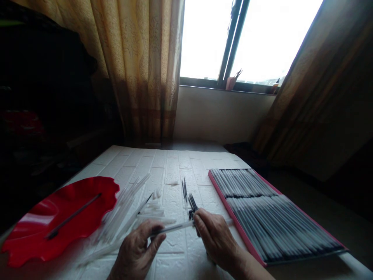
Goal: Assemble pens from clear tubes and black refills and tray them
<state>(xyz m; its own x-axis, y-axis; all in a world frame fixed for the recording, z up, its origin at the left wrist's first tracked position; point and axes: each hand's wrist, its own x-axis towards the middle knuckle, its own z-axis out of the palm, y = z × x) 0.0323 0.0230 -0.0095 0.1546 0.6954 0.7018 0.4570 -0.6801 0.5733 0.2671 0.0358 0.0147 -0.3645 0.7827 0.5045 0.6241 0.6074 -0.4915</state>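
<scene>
My left hand (140, 245) pinches one end of a slim translucent tube (177, 226) with a dark part inside it. The tube runs across to my right hand (217, 235), whose fingers are closed at its other end. Several thin black sticks (192, 202) poke out beyond the right thumb and fingers, in the same grip. Just past them, a few more black sticks (184, 189) lie on the white table. Loose clear plastic sleeves (128, 202) are scattered beyond and left of my left hand. The right fingertips are partly hidden.
A wavy-edged red dish (100, 182) on the left holds one dark-ended stick (75, 216). To the right, a pink-rimmed tray (234, 217) is packed with two rows of sleeved dark sticks (279, 225). Behind the brick-patterned table (171, 161) are curtains and a window with a pink cup (230, 83).
</scene>
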